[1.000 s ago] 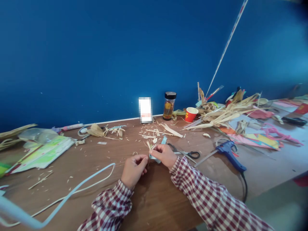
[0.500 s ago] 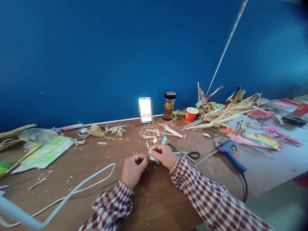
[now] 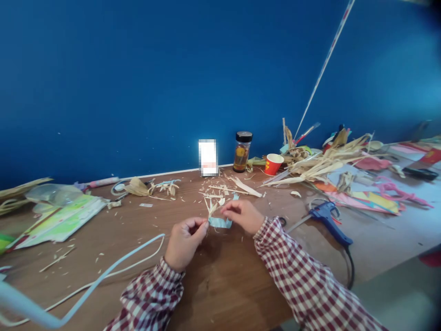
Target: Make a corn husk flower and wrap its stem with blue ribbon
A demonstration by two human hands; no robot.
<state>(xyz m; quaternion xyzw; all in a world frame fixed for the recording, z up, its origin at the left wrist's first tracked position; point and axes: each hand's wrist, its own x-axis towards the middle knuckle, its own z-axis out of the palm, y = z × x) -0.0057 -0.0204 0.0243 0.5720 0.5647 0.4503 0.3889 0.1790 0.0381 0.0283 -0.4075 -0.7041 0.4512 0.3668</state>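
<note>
**Pale-blue strip pinched over the table**

The pale-blue strip (image 3: 219, 223) sits above the brown table (image 3: 223, 285), beside upright pale husk pieces (image 3: 211, 210). The left hand (image 3: 183, 241) clamps its near end between thumb and finger. The right hand (image 3: 246, 216) is by the other end; I cannot tell whether its fingertips meet. Rightward lies a blue glue gun (image 3: 327, 219).

**Soft light, smeared edges**

The light is moderate and diffuse. The wall (image 3: 172, 69) brightens to a hazy patch at right and dims at far left — the top right corner falls to black. A pixelated block (image 3: 208, 156) glares white. The tabletop (image 3: 248, 276) looks paler at right; soft shadow lies below the left hand (image 3: 184, 241) and right hand (image 3: 245, 216). Wide-angle stretch softens the margins — the tube (image 3: 24, 301) is blurred.
</note>
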